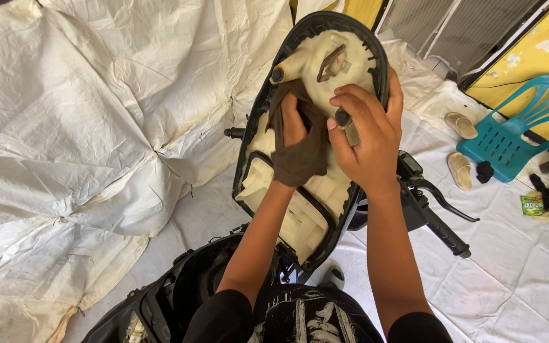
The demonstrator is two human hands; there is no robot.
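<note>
So the scooter seat is flipped up on its hinge, cream plastic underside facing the camera, black edge trim running all around it. It's sitting right in the middle of the view, above the open storage bay of the scooter.

The left hand is pressing a brown rag flat against the underside, roughly mid-seat. Fingers are wrapping into the cloth, closed around a bunched part of it, with the rest of the rag hanging down over the wrist.

The right hand is gripping the seat's right edge, thumb on the inside face and fingers curling around toward a small black rubber bumper. Both forearms are reaching straight up from the bottom of the frame, almost parallel, wrists slightly bent forward.

The seat's long axis is running from lower middle up to the top, leaning a bit right, narrow end pointing up and away.

The handlebar grip and brake lever are poking out to the right, over the white tarp.
</note>
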